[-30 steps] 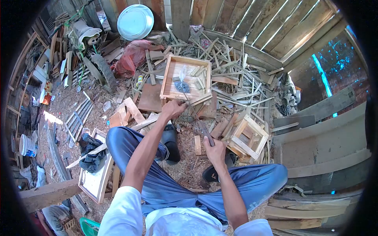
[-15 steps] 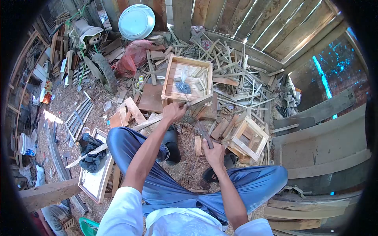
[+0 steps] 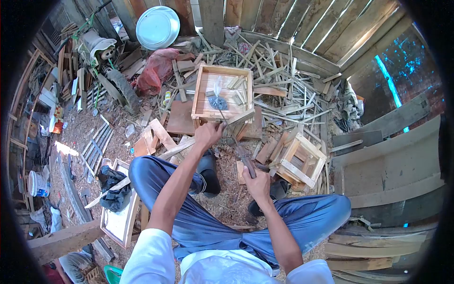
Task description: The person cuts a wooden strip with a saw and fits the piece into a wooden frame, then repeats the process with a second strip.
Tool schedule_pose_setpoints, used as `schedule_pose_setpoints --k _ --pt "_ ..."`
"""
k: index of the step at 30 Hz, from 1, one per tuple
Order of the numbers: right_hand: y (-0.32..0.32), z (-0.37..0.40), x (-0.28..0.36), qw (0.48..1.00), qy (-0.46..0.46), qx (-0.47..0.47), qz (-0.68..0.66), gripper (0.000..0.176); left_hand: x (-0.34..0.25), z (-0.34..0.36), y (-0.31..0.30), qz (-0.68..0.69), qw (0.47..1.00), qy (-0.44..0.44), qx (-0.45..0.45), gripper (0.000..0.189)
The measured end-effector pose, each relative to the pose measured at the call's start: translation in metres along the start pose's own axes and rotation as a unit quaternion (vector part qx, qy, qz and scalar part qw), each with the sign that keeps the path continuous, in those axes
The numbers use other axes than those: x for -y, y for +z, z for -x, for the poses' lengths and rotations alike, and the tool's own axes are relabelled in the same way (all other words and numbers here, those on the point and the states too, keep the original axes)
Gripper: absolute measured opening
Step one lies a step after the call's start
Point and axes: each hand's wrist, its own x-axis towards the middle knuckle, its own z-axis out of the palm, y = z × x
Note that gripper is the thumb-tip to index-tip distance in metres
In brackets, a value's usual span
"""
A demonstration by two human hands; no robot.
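My left hand [image 3: 209,136] is closed on a long wooden strip [image 3: 242,116], whose end sticks out beyond my fingers near the front edge of a shallow wooden box [image 3: 201,90]. In that box lie short wood pieces and a clear plastic bag [image 3: 218,102] with small dark bits. My right hand [image 3: 257,183] is wrapped round the dark handle of a bladed tool [image 3: 243,155]. The blade points up and left toward the strip, close to my left hand. Whether it touches the strip is hard to tell.
A slatted wooden crate [image 3: 298,162] stands right of the tool. Scrap sticks [image 3: 283,111] lie beyond the box. Black plastic [image 3: 113,188] rests on a white-panelled frame [image 3: 124,215] at left. A red bag [image 3: 158,70] and round basin [image 3: 158,27] are behind. Part of another person [image 3: 73,265] shows lower left.
The view has shifted slightly, so the basin and box appear a little farther left. Both hands keep their holds, with the tool still near the strip.
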Motion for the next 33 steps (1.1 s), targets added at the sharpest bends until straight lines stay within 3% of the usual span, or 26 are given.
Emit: schedule_pose_setpoints --k 7,13,33 --pt "0.000 0.003 0.002 1.000 0.013 0.018 -0.017 0.040 -0.002 0.003 0.002 -0.007 0.999 0.018 -0.048 0.054" --pt "-0.002 0.004 0.006 0.999 0.022 0.025 -0.010 0.039 -0.004 0.002 0.000 -0.017 1.000 -0.001 -0.018 0.048" --pt "0.002 0.004 -0.007 0.998 0.009 0.023 -0.054 0.041 -0.004 0.002 0.004 -0.023 0.999 -0.008 -0.045 0.046"
